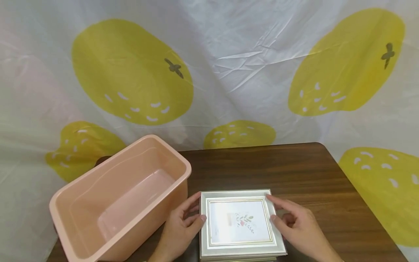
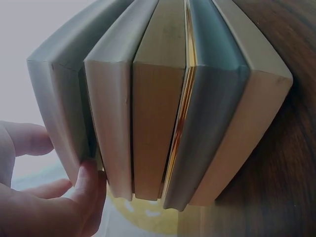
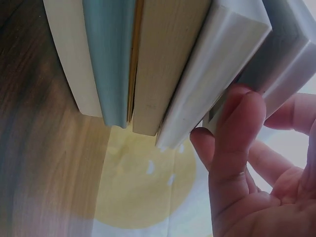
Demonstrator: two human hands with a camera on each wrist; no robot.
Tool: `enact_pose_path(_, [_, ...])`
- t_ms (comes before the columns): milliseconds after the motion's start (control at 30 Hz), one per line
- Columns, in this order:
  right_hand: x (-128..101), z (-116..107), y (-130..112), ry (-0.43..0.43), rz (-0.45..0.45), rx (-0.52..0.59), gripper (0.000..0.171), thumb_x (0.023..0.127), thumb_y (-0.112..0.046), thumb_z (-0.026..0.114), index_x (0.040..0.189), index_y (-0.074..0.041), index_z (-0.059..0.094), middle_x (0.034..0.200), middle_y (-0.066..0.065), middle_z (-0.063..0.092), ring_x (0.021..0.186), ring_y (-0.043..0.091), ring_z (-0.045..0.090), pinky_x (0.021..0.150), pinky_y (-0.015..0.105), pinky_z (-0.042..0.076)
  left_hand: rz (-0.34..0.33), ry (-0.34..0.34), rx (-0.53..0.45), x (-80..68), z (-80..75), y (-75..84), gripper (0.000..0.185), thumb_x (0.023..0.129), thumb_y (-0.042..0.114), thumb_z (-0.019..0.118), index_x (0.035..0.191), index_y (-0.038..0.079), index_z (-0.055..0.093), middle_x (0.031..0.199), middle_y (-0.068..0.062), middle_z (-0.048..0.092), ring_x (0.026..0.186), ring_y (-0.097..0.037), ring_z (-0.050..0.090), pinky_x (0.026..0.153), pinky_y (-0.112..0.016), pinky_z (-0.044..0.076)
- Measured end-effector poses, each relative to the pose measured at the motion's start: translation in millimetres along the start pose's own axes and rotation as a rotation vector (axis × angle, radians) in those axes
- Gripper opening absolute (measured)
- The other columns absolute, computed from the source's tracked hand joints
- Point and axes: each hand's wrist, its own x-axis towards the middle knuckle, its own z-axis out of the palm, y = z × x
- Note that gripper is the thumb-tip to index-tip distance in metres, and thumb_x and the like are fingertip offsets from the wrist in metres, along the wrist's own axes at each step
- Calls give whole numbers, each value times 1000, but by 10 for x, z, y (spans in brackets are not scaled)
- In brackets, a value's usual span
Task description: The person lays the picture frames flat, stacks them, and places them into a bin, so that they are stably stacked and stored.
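A silver-white picture frame (image 1: 240, 249) with a small flower print lies at the top of a stack. My left hand (image 1: 178, 231) pinches its left edge, thumb on the face and fingertips under the rim. On the opposite edge, my right hand (image 1: 301, 225) grips in the same way. Below it, the left wrist view shows the stacked frames (image 2: 158, 113), in white, tan, blue-grey and wood tones. Fingers (image 3: 242, 113) in the right wrist view reach into a narrow gap between the top frame and the one under it.
A deep pink plastic bin (image 1: 122, 203) stands to the left, close beside my left hand, with its inside visible. The dark wooden table (image 1: 262, 165) has rounded back corners. Behind it hangs a white cloth (image 1: 235, 72) with yellow lemon prints.
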Motion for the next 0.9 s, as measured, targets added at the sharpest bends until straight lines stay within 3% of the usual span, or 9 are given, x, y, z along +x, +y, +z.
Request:
enact_pose_path(233, [-1, 66, 21, 17, -81, -96, 57, 86, 0, 82, 138, -20, 71, 83, -14, 60, 55, -5, 48, 47, 17, 43, -4, 25, 30, -20, -13, -19, 60, 91, -2, 77, 148, 9, 61, 141, -17, 66, 127, -34, 63, 98, -25, 59])
enact_pose_path(600, [-4, 83, 93, 14, -76, -126, 55, 86, -1, 81, 137, -21, 72, 93, -16, 60, 58, -4, 46, 48, 19, 43, -4, 13, 53, -7, -21, -88, 57, 92, 4, 80, 146, 13, 63, 136, -11, 67, 121, -26, 62, 96, -22, 59])
enact_pose_path(900, [5, 69, 143, -12, -62, -17, 52, 90, 0, 78, 138, -19, 70, 105, -8, 65, 54, -3, 45, 44, 21, 42, -4, 7, 77, -20, -25, -138, 57, 94, 8, 79, 148, 16, 61, 136, -11, 67, 118, -22, 66, 94, -25, 61])
